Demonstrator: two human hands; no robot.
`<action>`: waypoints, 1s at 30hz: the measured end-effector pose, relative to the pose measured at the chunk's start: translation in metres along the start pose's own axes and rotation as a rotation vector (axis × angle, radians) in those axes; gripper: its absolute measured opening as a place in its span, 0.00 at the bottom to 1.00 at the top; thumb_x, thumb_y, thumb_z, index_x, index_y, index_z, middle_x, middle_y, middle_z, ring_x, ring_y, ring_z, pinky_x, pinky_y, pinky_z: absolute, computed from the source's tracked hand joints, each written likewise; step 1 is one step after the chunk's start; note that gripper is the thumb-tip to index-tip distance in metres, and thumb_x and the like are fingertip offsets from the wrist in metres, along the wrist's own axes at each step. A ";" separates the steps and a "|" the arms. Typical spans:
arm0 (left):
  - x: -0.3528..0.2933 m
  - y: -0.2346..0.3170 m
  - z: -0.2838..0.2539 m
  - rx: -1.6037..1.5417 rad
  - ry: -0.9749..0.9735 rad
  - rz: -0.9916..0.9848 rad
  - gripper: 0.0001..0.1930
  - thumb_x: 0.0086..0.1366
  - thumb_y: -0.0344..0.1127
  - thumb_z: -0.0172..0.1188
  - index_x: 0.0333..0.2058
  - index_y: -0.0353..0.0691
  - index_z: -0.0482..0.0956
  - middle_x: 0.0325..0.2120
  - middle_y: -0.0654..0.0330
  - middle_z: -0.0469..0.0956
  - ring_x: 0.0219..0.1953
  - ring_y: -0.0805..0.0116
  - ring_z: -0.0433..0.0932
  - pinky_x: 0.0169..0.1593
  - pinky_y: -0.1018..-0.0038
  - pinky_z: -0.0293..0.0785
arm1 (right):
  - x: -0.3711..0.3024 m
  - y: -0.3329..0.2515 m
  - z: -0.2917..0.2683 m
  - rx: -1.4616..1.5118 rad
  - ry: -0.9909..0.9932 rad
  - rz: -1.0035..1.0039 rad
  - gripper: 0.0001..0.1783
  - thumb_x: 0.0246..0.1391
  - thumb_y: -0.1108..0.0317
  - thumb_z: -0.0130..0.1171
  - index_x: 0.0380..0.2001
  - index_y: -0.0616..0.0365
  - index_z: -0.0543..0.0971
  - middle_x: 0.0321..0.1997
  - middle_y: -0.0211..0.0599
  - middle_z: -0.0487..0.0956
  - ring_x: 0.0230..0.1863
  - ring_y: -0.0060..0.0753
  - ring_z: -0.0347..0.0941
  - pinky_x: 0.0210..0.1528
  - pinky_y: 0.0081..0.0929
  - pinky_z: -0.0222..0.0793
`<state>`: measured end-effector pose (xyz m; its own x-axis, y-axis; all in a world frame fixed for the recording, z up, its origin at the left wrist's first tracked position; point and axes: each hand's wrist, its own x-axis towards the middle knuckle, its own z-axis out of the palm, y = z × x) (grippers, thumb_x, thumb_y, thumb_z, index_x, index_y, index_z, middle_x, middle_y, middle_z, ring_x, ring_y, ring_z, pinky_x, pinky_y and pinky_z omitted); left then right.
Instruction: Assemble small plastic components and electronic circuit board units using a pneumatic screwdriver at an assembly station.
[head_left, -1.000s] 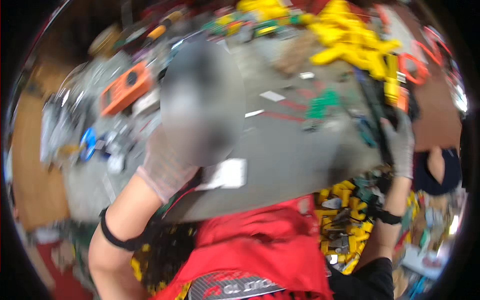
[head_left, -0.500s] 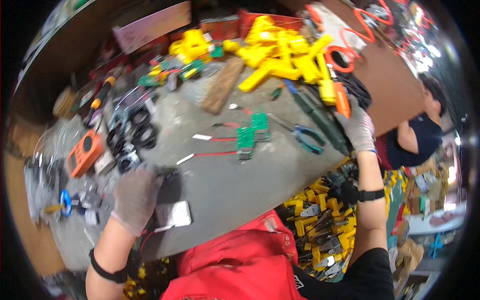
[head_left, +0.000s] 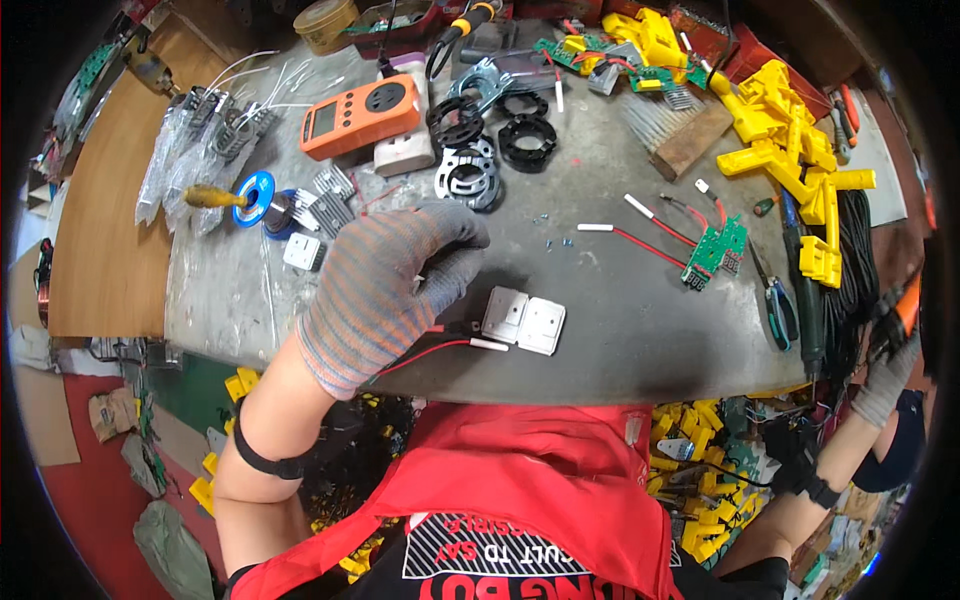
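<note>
My left hand [head_left: 395, 280], in a striped grey glove, hovers above the near part of the bench with fingers curled together; whatever they pinch is hidden. Just right of it lie two white square plates [head_left: 541, 326], side by side. Red and black wires with a white-sleeved end [head_left: 489, 344] run from under the hand toward them. Several tiny screws [head_left: 548, 243] are scattered beyond the plates. At the far right, my gloved right hand [head_left: 886, 378] is closed around an orange-and-black hand tool [head_left: 907, 306], partly blurred; its kind is unclear.
Green circuit boards [head_left: 718, 248] with red leads lie right of centre, near pliers [head_left: 780, 312] and a dark green tool [head_left: 811, 310]. Yellow plastic housings [head_left: 790, 130] are heaped at back right. Black rings [head_left: 526, 142], an orange meter [head_left: 360, 116] and a solder spool [head_left: 254, 198] stand left.
The view has swung left and sharpened. My right hand, with the orange tool, has moved away from the dark green tool toward the right. My left hand stays near the white plates, fingers curled.
</note>
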<state>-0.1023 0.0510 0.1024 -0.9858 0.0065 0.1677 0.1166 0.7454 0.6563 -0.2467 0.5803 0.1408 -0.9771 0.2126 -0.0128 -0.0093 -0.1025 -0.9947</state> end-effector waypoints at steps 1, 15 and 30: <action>-0.006 0.004 0.001 0.010 0.031 0.000 0.06 0.55 0.26 0.63 0.32 0.33 0.80 0.23 0.62 0.75 0.26 0.75 0.75 0.32 0.77 0.71 | 0.002 -0.018 0.004 0.230 -0.091 -0.049 0.29 0.51 0.56 0.63 0.50 0.62 0.66 0.36 0.35 0.70 0.39 0.29 0.70 0.50 0.28 0.70; -0.035 0.029 0.040 -1.141 0.026 -0.523 0.13 0.55 0.32 0.66 0.38 0.33 0.79 0.29 0.60 0.80 0.32 0.74 0.77 0.40 0.78 0.73 | -0.140 0.044 0.258 0.987 -0.660 -0.109 0.24 0.53 0.58 0.56 0.46 0.65 0.67 0.26 0.24 0.61 0.24 0.16 0.56 0.33 0.21 0.54; -0.036 0.022 0.047 -1.294 -0.026 -0.502 0.11 0.57 0.35 0.65 0.34 0.35 0.80 0.26 0.63 0.79 0.30 0.77 0.75 0.38 0.79 0.71 | -0.157 0.043 0.288 0.865 -0.587 -0.148 0.22 0.54 0.53 0.55 0.43 0.59 0.67 0.23 0.21 0.61 0.20 0.15 0.53 0.27 0.19 0.51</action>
<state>-0.0701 0.0987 0.0758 -0.9552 -0.0521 -0.2912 -0.2340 -0.4695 0.8514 -0.1549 0.2625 0.1293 -0.9014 -0.1996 0.3843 -0.0600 -0.8213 -0.5673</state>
